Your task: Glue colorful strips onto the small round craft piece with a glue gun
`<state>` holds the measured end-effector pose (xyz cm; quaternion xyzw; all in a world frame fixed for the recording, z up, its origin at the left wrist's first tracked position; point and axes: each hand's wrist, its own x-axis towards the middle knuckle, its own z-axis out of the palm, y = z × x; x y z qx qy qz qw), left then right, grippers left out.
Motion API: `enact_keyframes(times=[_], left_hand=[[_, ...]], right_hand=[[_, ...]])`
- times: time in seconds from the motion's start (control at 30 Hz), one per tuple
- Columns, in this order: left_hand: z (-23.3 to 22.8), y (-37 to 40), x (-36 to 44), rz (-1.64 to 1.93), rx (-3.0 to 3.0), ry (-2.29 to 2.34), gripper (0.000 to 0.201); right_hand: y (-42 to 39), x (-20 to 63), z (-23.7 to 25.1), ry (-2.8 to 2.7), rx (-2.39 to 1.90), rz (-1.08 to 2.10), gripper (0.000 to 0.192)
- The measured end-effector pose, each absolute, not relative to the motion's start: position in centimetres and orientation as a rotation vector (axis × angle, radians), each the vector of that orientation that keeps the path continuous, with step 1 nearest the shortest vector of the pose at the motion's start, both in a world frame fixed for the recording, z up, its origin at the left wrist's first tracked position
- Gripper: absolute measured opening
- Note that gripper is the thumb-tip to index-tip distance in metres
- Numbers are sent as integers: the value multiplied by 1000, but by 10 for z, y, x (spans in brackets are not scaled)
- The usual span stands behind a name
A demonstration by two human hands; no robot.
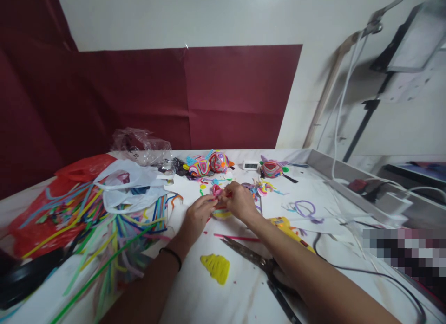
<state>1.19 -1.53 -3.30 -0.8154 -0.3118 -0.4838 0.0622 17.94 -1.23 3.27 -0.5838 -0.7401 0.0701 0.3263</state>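
At the table's (244, 298) far middle, the left hand (198, 218) and right hand (241, 202) pinch a small pink craft piece (216, 190) in their fingertips. It looks light, soft and easily crushed; holding its edges gently seems best.

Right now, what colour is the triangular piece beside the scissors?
The triangular piece is yellow; it shows best in the head view.

Left hand (198, 217) and right hand (241, 201) at a multicoloured piece (222, 215), beyond the scissors (256, 258).
A yellow patch (218, 267) lies left of them; a pink strip (239, 238), by their tips.
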Motion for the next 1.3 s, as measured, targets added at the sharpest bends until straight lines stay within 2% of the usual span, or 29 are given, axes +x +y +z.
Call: enact_keyframes(times=[1.3], left_hand=[[-31,-13,13,-1509,-2493,-922,20]], right_hand=[[-29,179,25,-1938,-1479,72,7]])
